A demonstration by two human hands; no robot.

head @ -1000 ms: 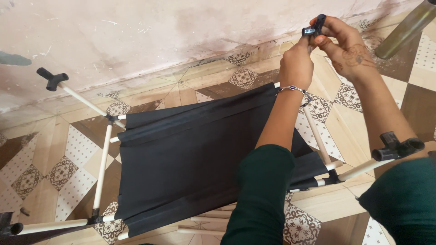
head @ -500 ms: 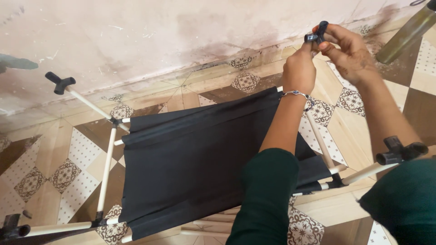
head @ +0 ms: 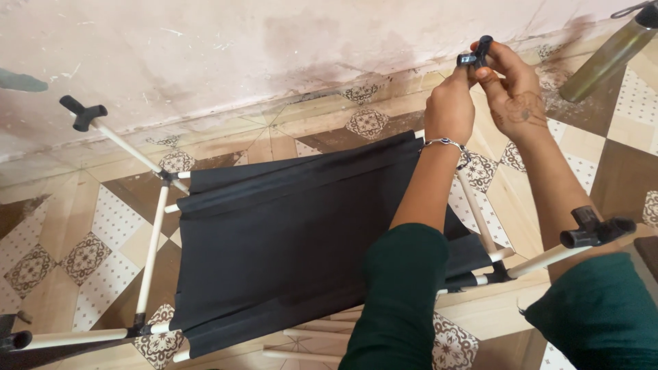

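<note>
No packages, labels, signs or screens showing anywhere in view, left to right, near to far; nothing of that kind is appearing.

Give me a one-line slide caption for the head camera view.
Both hands, left and right, grip a black connector at the top corner of a white-rod frame with black fabric.

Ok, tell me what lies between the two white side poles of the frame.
Head view: black fabric is stretched between left pole and right pole; the left forearm crosses it.
</note>
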